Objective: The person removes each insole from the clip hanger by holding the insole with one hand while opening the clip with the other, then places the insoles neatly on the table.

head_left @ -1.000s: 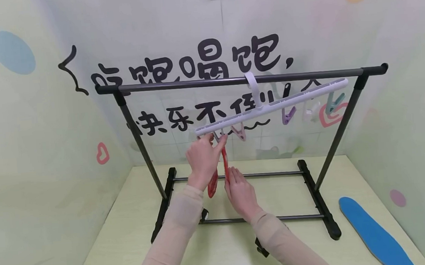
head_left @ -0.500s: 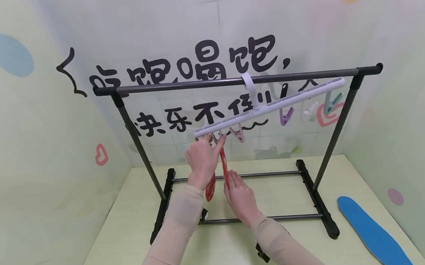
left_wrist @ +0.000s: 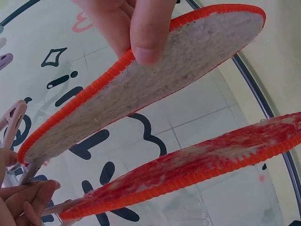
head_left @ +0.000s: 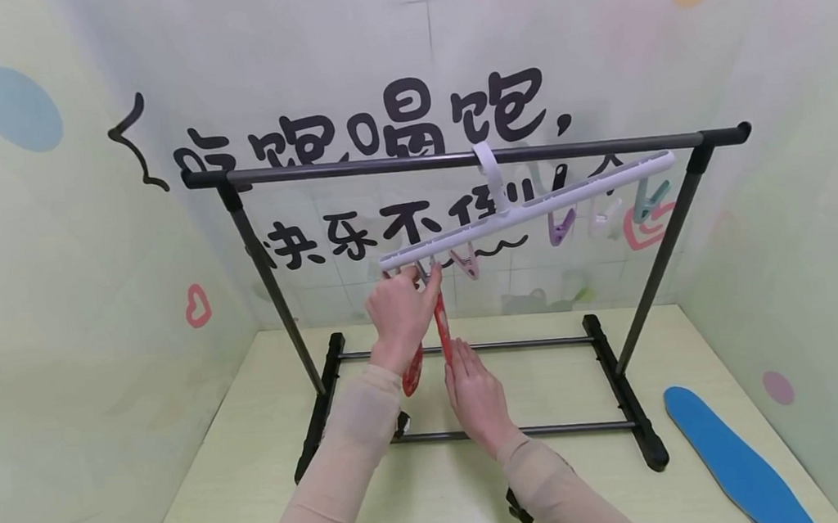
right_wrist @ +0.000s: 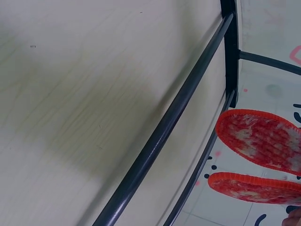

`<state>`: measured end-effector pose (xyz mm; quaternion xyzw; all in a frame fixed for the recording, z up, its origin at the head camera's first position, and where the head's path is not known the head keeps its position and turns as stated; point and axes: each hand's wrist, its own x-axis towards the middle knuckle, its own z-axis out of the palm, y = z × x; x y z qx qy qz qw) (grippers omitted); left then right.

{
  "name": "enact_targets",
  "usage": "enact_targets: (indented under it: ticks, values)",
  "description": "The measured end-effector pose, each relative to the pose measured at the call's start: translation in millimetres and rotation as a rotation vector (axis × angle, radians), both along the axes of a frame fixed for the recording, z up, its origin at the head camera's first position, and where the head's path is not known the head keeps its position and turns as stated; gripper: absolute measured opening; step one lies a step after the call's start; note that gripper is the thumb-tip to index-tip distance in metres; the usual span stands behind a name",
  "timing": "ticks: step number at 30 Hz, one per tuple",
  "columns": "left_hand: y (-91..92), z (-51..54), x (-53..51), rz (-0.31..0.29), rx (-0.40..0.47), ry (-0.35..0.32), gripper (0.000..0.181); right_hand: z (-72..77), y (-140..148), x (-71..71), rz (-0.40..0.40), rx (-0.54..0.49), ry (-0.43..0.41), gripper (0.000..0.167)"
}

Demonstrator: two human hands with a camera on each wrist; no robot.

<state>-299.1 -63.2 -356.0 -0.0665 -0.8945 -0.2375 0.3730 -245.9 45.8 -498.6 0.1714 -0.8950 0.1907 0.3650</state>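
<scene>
Two red fluffy insoles with orange stitched edges hang below the left end of a tilted lilac clip hanger (head_left: 526, 214). My left hand (head_left: 397, 312) pinches a grey clothespin (left_wrist: 30, 172) under the hanger, at the upper tip of the right-hand insole (head_left: 442, 325). My right hand (head_left: 478, 392) pinches that same insole lower down, its thumb on the grey felt underside, as the left wrist view shows. Beside it hangs the other insole (left_wrist: 202, 162), its tip at another clip (left_wrist: 59, 207). The right wrist view shows both insoles' lower ends, but not the right hand's grip.
The hanger hooks over the top bar (head_left: 352, 168) of a black rack standing on a pale table (head_left: 243, 472). Pink (head_left: 467, 262), purple (head_left: 562, 227) and teal clothespins (head_left: 650, 199) hang farther right. A blue insole (head_left: 737, 458) lies at the table's right.
Both hands keep their holds. The right-hand insole has turned slightly and shows more of its mottled red face. The view has shifted a little.
</scene>
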Motion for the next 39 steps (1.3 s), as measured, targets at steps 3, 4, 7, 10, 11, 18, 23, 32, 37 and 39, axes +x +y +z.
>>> enact_targets:
  ticks: [3,4,7,10,11,18,23,32,37,39]
  values:
    - [-0.3,-0.6,-0.9,-0.019,0.006,0.016,0.041,-0.5,0,1.0,0.005,-0.011,0.022,0.040]
    - [-0.5,-0.8,-1.1,-0.025,0.007,0.023,0.041,-0.9,0,1.2,0.006,-0.013,0.029,0.040]
    - [-0.8,-1.4,-1.6,-0.046,0.013,0.037,0.040,-1.8,0,1.8,0.004,-0.015,0.035,0.041]
    - [-0.6,-1.4,-1.7,-0.058,0.016,0.042,0.040,-2.0,0,2.5,0.004,-0.022,0.029,0.041]
    - [-0.5,-1.3,-1.8,-0.061,0.016,0.044,0.040,-1.9,0,2.8,0.004,-0.026,0.025,0.041]
    - [0.1,-0.5,-2.2,-0.085,0.009,0.079,0.038,-2.8,1,4.0,0.014,-0.067,0.001,0.040]
    - [0.0,-0.4,-2.8,-0.086,0.012,0.092,0.038,-3.9,3,4.4,0.020,-0.104,-0.016,0.040]
    - [-1.4,-1.0,-2.6,-0.083,0.013,0.090,0.040,-9.6,9,7.6,0.021,-0.130,-0.033,0.039]
    - [-3.4,-2.6,-2.9,-0.076,0.025,0.074,0.041,-13.7,13,8.8,0.010,-0.134,-0.033,0.041]
    - [-4.0,-2.7,-2.5,-0.072,0.024,0.073,0.042,-13.7,14,9.2,0.012,-0.141,-0.021,0.042]
